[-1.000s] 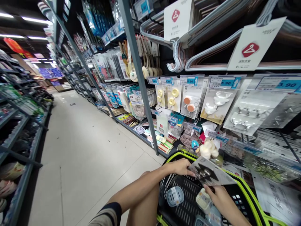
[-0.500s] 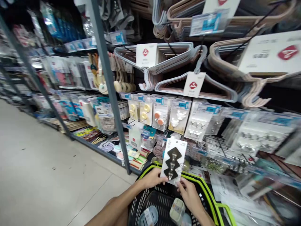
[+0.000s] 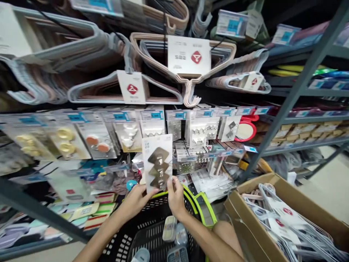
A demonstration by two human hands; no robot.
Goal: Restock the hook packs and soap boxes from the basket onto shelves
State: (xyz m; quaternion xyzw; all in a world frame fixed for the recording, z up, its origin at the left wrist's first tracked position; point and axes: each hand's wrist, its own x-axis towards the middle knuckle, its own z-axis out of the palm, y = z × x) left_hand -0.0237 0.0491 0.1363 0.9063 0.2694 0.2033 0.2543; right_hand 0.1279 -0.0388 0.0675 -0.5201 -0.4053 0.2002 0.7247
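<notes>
Both hands hold up a white card pack of dark diamond-shaped hooks (image 3: 158, 163) in front of the shelf. My left hand (image 3: 135, 198) pinches its lower left corner. My right hand (image 3: 175, 195) pinches its lower right edge. Below them sits a black shopping basket with a lime green rim (image 3: 196, 205), holding several small packaged items (image 3: 169, 228). The pack stands upright, its face toward me.
Hanging packs of hooks (image 3: 95, 140) with blue price tags fill the pegs behind. Bundles of clothes hangers (image 3: 152, 69) hang above. A cardboard box of hangers (image 3: 275, 218) stands at the right. A grey shelf upright (image 3: 286, 105) slants across the right, and a red mirror (image 3: 245, 129) hangs near it.
The view has swung right, from the aisle to the shelf face. The hook pack was lifted from over the basket and held upright in both hands; the cardboard box came into view.
</notes>
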